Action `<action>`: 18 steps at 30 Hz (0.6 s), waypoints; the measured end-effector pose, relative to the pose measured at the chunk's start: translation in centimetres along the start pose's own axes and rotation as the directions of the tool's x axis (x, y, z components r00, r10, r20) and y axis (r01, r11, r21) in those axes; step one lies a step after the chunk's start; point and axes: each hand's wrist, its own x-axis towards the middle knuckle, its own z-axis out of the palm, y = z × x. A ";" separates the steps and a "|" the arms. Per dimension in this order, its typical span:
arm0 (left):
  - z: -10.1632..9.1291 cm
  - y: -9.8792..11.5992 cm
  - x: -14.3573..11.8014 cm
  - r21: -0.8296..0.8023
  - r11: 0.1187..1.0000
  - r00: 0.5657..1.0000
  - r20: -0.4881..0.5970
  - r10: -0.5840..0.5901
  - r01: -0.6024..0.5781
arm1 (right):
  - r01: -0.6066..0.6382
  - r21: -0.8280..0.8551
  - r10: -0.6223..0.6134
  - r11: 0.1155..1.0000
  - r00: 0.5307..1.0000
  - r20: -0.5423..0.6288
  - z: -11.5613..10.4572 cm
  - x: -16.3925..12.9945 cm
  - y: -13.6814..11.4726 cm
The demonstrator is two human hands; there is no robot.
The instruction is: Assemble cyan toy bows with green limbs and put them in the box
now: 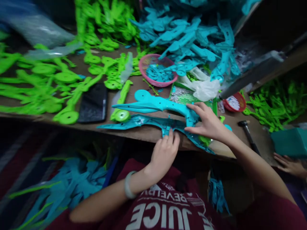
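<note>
While my left hand (164,153) reaches up from the lower middle of the frame, wrist bent and a pale bracelet (127,185) round it, its fingers curl over the near edge of the tabletop (144,132) and press on the lower blue plastic piece (144,122); I cannot tell whether that grip is closed on it or only resting. I see my right hand (208,123) come in from the lower right, forearm stretched diagonally, palm down. Its grip looks open, fingers spread flat over the wide end of the upper blue plastic piece (153,103), which lies just above the lower one at centre frame, both with thin points toward the left.

Just left of them sits a dark phone (93,102). Green plastic parts (48,83) cover the upper left, and a heap of blue parts (192,38) fills the upper middle. A pink bowl (144,62) with blue bits stands above the pieces, a small red bowl (241,102) to the right, and a hammer (247,131) beside my right forearm. Another person's hand (290,164) rests at the right edge.
</note>
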 end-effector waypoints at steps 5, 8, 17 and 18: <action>0.2 0.9 -0.3 -0.135 0.985 0.973 0.219 -0.078 0.109 | 0.104 0.007 -0.104 0.995 0.993 0.057 2.1 0.9 -2.5; 0.5 0.8 -0.8 -0.174 0.975 0.973 0.210 -0.099 0.137 | 0.123 -0.004 -0.122 0.992 0.990 0.070 3.2 2.1 -3.8; 1.0 0.6 -1.0 -0.275 0.950 0.983 0.144 -0.113 0.150 | 0.067 -0.044 -0.057 0.997 0.978 0.202 3.5 3.9 -5.3; 1.0 0.5 -1.0 -0.277 0.949 0.984 0.138 -0.117 0.151 | 0.066 -0.041 -0.056 0.997 0.976 0.211 3.5 3.9 -5.3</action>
